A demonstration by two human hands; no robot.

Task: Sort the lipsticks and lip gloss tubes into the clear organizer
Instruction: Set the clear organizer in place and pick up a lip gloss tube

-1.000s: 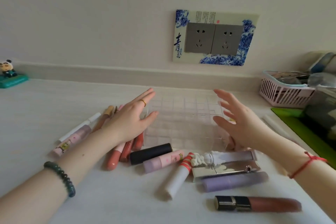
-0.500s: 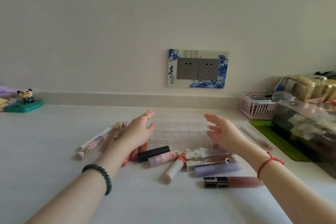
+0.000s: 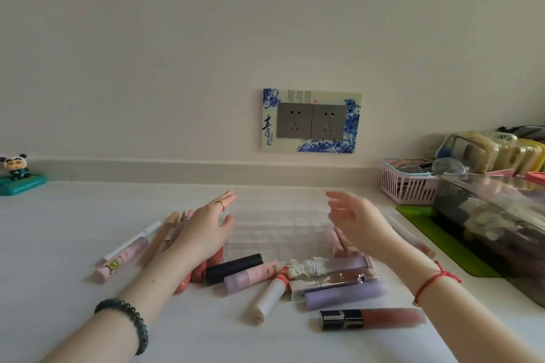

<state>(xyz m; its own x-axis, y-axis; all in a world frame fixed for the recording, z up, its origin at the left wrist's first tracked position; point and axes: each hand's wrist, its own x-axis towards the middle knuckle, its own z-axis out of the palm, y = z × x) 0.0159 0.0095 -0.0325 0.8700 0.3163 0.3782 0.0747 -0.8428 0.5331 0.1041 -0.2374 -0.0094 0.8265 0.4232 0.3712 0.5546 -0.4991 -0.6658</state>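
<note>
1. Clear plastic is what I am framing: the organizer (image 3: 280,224) sits mid-desk, closer to the back edge than the near one, and I can make out no tube standing in any of its cells.
2. My left grip (image 3: 206,230) is apart, fingers straight, palm turned toward the organizer's left wall. It holds nothing, and I cannot tell whether it touches the wall.
3. My right grip (image 3: 356,224) mirrors it by the right wall, fingers spread and loose, empty, a little blurred.
4. I judge the palms face each other to square up and steady the box before filling, since light plastic would likely skid on a smooth desk.
5. Tubes lie flat in a loose heap between the organizer and the near edge: a black tube (image 3: 234,268), a lilac tube (image 3: 250,277), a white tube (image 3: 268,298), a purple tube (image 3: 345,295), and a dark-capped gloss (image 3: 371,318) nearest that edge.
6. More lie under and beyond my left wrist, among them a pink cartoon tube (image 3: 121,262) toward the left edge.
7. Sorting has not begun; the heap lies within reach of either grip.
</note>
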